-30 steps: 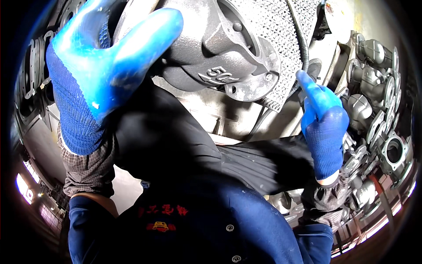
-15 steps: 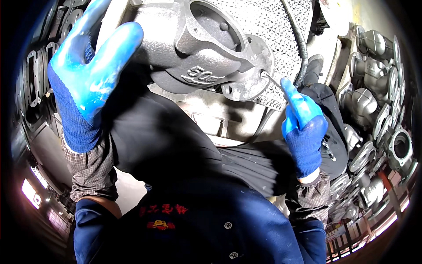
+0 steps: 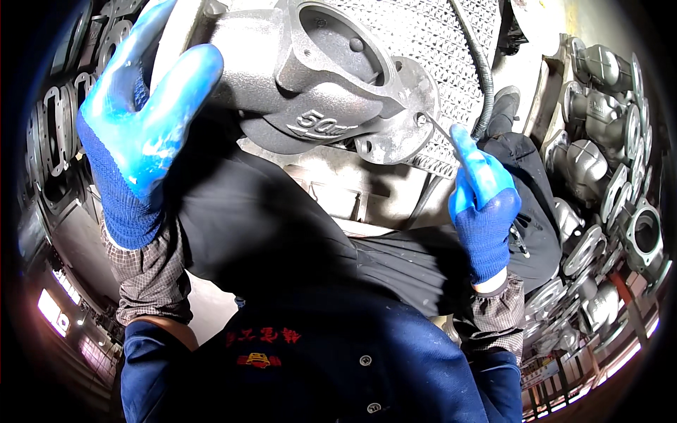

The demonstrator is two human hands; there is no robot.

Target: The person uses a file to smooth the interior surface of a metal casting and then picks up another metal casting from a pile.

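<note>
A grey cast-metal valve body [image 3: 247, 67] lies at the top middle, with a round opening on its upper side and a flange with bolt holes at its right end. My left hand [image 3: 144, 113], in a blue coated glove, is wrapped round its left end flange, the thumb on the inner side; the fingertips are partly cut off. My right hand [image 3: 483, 190], gloved the same, pinches a thin metal rod [image 3: 442, 132]. The rod's far tip is at a bolt hole in the right flange; how deep it sits I cannot tell.
Beneath the valve body is a pale textured mat [image 3: 416, 32]. A dark ribbed hose [image 3: 483, 63] runs along its right side. Several similar castings [image 3: 589, 166] are piled at the right, and flat flanged metal parts [image 3: 53, 130] stand at the left. My knees are below the casting.
The valve body has turned very slightly, its left part a little lower. My left hand shifts slightly with it. My right hand moves a touch left, and the rod stays at the same hole.
</note>
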